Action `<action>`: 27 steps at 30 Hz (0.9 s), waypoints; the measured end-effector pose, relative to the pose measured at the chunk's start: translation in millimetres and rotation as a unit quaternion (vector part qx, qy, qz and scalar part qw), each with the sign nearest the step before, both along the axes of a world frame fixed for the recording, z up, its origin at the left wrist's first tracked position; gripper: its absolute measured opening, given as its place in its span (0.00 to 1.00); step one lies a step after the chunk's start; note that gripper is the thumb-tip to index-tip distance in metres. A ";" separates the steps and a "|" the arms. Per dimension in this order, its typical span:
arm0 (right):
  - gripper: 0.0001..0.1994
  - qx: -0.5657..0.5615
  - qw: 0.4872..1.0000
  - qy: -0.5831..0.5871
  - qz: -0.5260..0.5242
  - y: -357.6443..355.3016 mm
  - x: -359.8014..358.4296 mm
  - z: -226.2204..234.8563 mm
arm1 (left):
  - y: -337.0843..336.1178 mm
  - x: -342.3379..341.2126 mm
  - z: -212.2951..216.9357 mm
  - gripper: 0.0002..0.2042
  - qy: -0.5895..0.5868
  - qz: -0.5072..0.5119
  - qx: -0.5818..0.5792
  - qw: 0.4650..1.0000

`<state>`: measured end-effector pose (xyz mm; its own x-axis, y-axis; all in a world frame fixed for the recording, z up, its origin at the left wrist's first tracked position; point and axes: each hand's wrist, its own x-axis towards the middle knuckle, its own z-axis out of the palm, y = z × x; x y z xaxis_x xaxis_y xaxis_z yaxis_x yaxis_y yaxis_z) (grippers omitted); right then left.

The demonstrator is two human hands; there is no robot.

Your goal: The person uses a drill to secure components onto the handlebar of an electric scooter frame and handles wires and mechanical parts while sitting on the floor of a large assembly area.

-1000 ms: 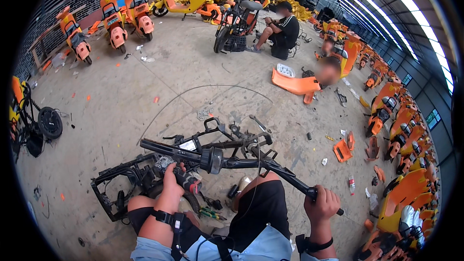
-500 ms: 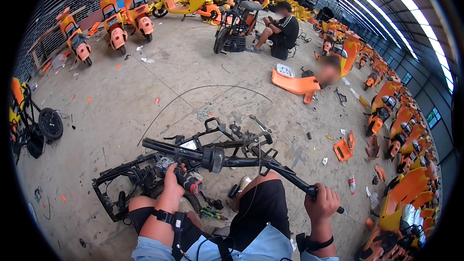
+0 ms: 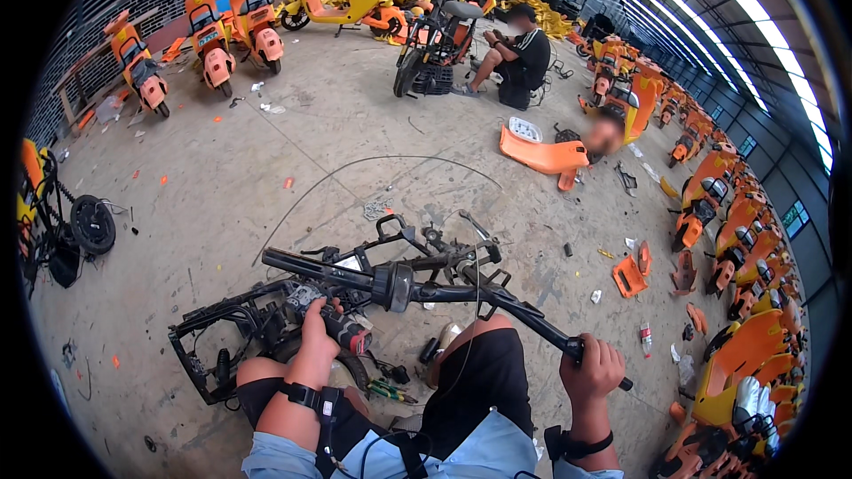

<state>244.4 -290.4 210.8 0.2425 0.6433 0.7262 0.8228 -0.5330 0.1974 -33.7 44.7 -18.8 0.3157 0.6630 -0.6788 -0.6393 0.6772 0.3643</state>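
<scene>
In front of my knees lies a stripped scooter frame (image 3: 213, 319), black and bare of panels. Its black handlebar (image 3: 444, 294) runs across it from upper left to lower right. My right hand (image 3: 593, 368) is wrapped round the handlebar's right end. My left hand (image 3: 318, 330) is closed on a cordless power tool (image 3: 348, 332), with a dark body and a red-marked end. The tool's front end sits among the frame parts under the handlebar; its tip is hidden. A pair of green-handled pliers (image 3: 390, 392) lies on the floor between my legs.
A thin cable (image 3: 373, 159) arcs over the floor beyond the frame. Orange panels (image 3: 541, 151) and a bottle (image 3: 646, 340) lie to the right, beside rows of orange scooters (image 3: 710, 186). A person (image 3: 524, 62) crouches by another stripped scooter (image 3: 439, 44) farther off.
The handlebar's left end has shifted very slightly down and to the right. Both hands keep their holds.
</scene>
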 end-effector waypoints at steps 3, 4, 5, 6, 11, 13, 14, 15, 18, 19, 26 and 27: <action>0.09 0.000 1.000 0.000 0.002 0.4 0.0 0.2 | -0.3 1.4 3.6 0.11 0.009 0.008 0.004 1.000; 0.09 0.001 1.000 -0.001 0.003 0.6 0.2 0.2 | -0.2 1.6 3.9 0.11 0.011 0.010 0.005 1.000; 0.09 0.001 1.000 -0.002 0.003 0.6 0.5 0.0 | -0.3 1.7 4.9 0.11 0.009 0.005 0.005 1.000; 0.09 0.002 1.000 -0.002 0.003 0.6 0.9 -0.3 | -0.5 1.4 5.9 0.11 0.008 -0.001 0.006 1.000; 0.09 0.003 1.000 -0.004 0.002 1.6 0.6 0.3 | 0.5 2.8 4.6 0.11 0.010 0.003 0.007 1.000; 0.09 0.004 1.000 -0.004 0.004 2.7 -0.3 1.5 | 3.1 1.7 -1.4 0.10 0.007 0.003 0.007 1.000; 0.09 0.003 1.000 -0.003 0.003 2.7 -0.5 2.0 | 3.3 1.9 -2.3 0.10 0.004 0.003 0.006 1.000; 0.09 0.003 1.000 -0.003 0.003 2.7 -0.5 2.1 | 3.5 2.1 -3.3 0.10 0.001 0.002 0.005 1.000; 0.09 0.007 1.000 -0.005 0.005 3.6 -0.1 1.6 | 5.4 1.3 -8.0 0.09 -0.011 0.001 0.001 1.000; 0.09 0.009 1.000 -0.011 0.008 3.5 0.7 0.9 | 6.1 0.8 -9.9 0.09 -0.015 0.000 0.000 1.000; 0.07 0.014 0.999 -0.026 0.012 3.4 4.3 -1.5 | 7.6 2.0 -11.2 0.09 -0.015 0.000 -0.007 1.000; 0.07 0.016 0.999 -0.028 0.012 3.6 4.6 -1.5 | 7.7 2.2 -10.8 0.09 -0.014 0.001 -0.004 1.000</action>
